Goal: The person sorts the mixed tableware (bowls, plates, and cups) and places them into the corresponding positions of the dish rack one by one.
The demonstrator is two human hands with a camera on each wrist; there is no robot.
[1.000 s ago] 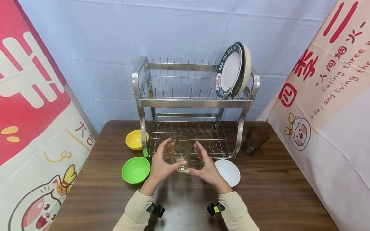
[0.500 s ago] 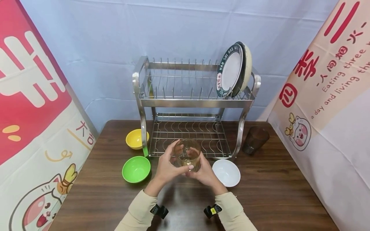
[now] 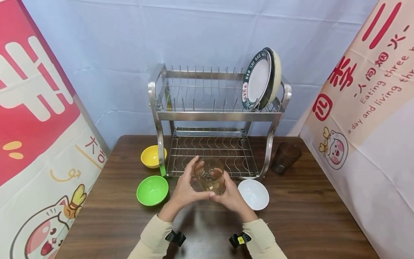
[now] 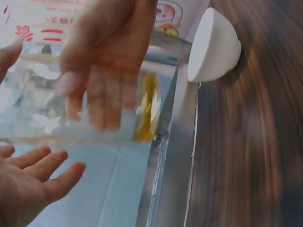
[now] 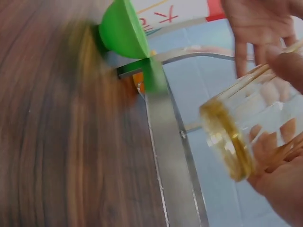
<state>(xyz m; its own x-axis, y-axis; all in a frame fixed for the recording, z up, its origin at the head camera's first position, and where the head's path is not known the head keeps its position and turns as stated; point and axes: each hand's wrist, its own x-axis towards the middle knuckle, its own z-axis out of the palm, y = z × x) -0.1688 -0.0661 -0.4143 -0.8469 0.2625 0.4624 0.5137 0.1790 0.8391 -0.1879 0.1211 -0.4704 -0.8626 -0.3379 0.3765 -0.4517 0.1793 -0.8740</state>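
Observation:
A clear amber-tinted glass tumbler (image 3: 211,176) is held up over the table, in front of the dish rack. My right hand (image 3: 231,194) grips it from the right. In the left wrist view the right hand's fingers show through the wall of the glass (image 4: 40,101), with the thumb on the near side. My left hand (image 3: 185,189) is around the other side with its fingers spread. In the left wrist view the left fingers (image 4: 42,165) are stretched out beside the glass. The thick amber base (image 5: 227,142) shows in the right wrist view.
A two-tier metal dish rack (image 3: 220,116) stands behind, with plates (image 3: 258,79) upright at its top right. A yellow bowl (image 3: 150,156) and a green bowl (image 3: 152,190) are at left. A white bowl (image 3: 253,194) and a dark tumbler (image 3: 286,157) are at right.
The glass has moved right and slightly nearer, from the left hand's grip into the right hand's. The right hand has come in to grip it, and the left fingers have loosened.

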